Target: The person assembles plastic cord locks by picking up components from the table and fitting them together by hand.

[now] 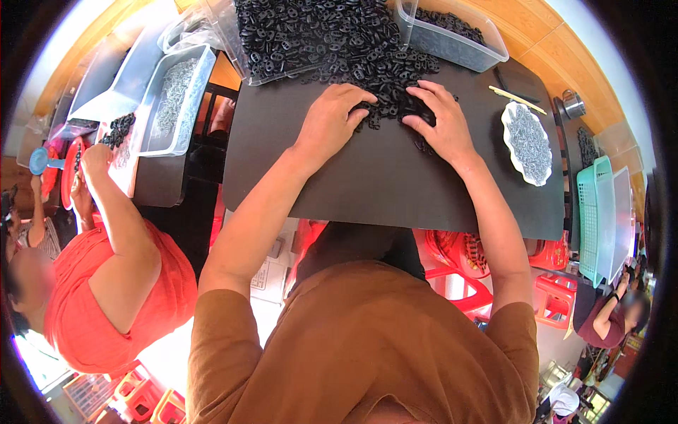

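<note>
A heap of small black plastic pieces with holes (353, 63) spills across the dark table (339, 180) toward me. At the near left edge of the spill, my left hand (335, 114) rests with curved fingers, its thumb and index finger apart around a few pieces. My right hand (446, 124) curves round the other side, thumb apart from the fingers, with black pieces beneath its fingertips. Neither hand shows a firm grip on any piece. Some pieces lie loose between the two hands; those under the fingers are partly hidden.
A clear bin (455, 46) of black pieces stands at the back right. On the right sits a scalloped white dish (528, 145) of small metal pins, near pale sticks (518, 99) and a metal cup (573, 104). A person in red (127, 283) works at left beside a pin-filled tub (173, 99).
</note>
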The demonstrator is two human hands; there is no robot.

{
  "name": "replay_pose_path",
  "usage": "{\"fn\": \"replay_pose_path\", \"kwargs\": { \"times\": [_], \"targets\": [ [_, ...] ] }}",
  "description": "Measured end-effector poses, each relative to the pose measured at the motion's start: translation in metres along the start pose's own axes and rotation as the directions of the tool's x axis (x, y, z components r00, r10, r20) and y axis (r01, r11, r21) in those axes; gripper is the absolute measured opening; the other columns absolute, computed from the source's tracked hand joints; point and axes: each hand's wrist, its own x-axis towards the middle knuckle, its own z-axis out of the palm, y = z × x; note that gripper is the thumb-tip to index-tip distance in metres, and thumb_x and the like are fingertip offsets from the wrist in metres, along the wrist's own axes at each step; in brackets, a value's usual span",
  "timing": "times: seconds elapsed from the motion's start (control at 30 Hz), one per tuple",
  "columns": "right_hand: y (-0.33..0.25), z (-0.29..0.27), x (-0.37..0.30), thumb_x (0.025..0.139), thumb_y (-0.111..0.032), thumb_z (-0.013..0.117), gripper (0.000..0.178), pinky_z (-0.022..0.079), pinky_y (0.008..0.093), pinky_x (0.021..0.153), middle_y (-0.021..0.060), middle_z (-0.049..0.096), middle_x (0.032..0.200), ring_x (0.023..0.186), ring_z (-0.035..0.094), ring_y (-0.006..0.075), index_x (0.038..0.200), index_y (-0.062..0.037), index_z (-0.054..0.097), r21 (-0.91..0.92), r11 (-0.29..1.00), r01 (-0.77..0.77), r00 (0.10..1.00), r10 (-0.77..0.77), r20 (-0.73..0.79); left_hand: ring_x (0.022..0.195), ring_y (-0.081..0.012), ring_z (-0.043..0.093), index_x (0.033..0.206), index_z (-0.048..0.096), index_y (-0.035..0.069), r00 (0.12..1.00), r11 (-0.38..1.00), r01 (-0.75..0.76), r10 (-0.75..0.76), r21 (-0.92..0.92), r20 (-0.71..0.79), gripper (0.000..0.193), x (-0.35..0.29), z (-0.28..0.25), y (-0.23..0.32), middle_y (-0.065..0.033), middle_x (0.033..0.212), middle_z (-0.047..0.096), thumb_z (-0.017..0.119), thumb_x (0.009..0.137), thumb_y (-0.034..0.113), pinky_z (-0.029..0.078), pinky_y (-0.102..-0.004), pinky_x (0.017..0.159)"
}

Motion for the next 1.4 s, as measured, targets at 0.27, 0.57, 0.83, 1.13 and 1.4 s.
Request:
{"fn": "replay_pose_path", "kwargs": {
  "times": [0.27,0.57,0.83,1.13,1.4],
  "targets": [
    [0.029,-0.052,-0.012,0.084,-0.02,0.073,0.034,0.047,0.0369,0.098,0.0118,0.063,0.122,0.114,0.059,0.0316,0.116,-0.0104,0.067,-0.042,0.998,-0.056,0.977,0.047,-0.207,0.082,-0.019,0.064,0.104,0.068,0.004,0.998,0.993,0.064,-0.065,-0.102,-0.01,0.021,0.0,0.0,-0.004,-0.0082,0.095,0.065,0.069,0.084,0.001,0.051,-0.0274,0.072],
    [0.111,-0.117,-0.076,0.081,-0.006,0.069,0.019,0.049,0.0387,0.083,0.0158,0.066,0.099,0.095,0.062,0.0359,0.099,-0.0019,0.067,-0.316,0.903,-0.292,0.956,0.269,-0.117,0.08,-0.0165,0.064,0.103,0.07,0.004,0.992,0.989,0.129,-0.129,-0.072,0.001,0.018,0.002,0.0,0.0,-0.0071,0.096,0.066,0.07,0.085,0.004,0.053,-0.0263,0.072],
    [0.12,-0.123,-0.076,0.08,-0.002,0.067,0.007,0.048,0.0393,0.072,0.0149,0.064,0.087,0.078,0.063,0.0342,0.085,0.0,0.063,-0.298,0.891,-0.343,0.936,0.352,-0.024,0.093,-0.0217,0.064,0.103,0.071,0.005,0.997,0.997,0.079,-0.079,0.02,-0.002,0.018,0.002,-0.002,0.003,-0.0075,0.102,0.067,0.07,0.084,0.006,0.053,-0.0314,0.08],
    [0.139,-0.125,-0.087,0.08,0.0,0.068,0.009,0.047,0.0309,0.063,0.0077,0.063,0.073,0.066,0.063,0.0157,0.082,-0.0006,0.059,-0.049,0.884,-0.464,0.883,0.458,-0.104,0.105,-0.0277,0.059,0.102,0.07,0.006,0.995,0.988,-0.1,0.1,0.114,0.0,0.022,0.003,-0.002,0.015,-0.0079,0.107,0.067,0.072,0.081,0.008,0.048,-0.0377,0.093],
    [0.129,-0.112,-0.084,0.084,0.0,0.068,0.007,0.05,0.0247,0.071,0.0029,0.067,0.078,0.073,0.062,0.0073,0.09,-0.0005,0.065,0.073,0.86,-0.505,0.817,0.504,-0.279,0.102,-0.0293,0.059,0.099,0.07,0.006,0.964,0.973,-0.224,0.23,-0.058,0.135,0.022,0.014,0.045,0.064,-0.0078,0.106,0.065,0.074,0.079,0.012,0.048,-0.038,0.091]
  ]
}}
